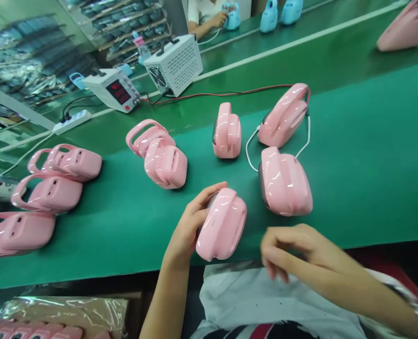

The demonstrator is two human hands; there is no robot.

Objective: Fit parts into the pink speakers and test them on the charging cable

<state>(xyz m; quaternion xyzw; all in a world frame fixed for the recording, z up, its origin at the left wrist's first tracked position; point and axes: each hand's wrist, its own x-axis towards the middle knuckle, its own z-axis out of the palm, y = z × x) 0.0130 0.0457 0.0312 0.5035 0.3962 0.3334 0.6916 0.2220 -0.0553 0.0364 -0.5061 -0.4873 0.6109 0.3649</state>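
At lower centre of the frame, the left hand [186,230] is grasping a pink device [221,228] near the edge of the green bench [117,235]; a loosening grip could be letting its glossy shell slip. Right hand [315,247] is hovering released, fingers loosely curling (tips blurring). Device is hiding some left fingers.

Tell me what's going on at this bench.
A person's left hand grips a pink handled unit near the front edge of the green mat, while the right hand hangs bent beside it, no object visible in it. White cables loop beside two more pink units to its right, and further pink units sit to its left. On the far side, a co-worker's hand is at a blue unit.
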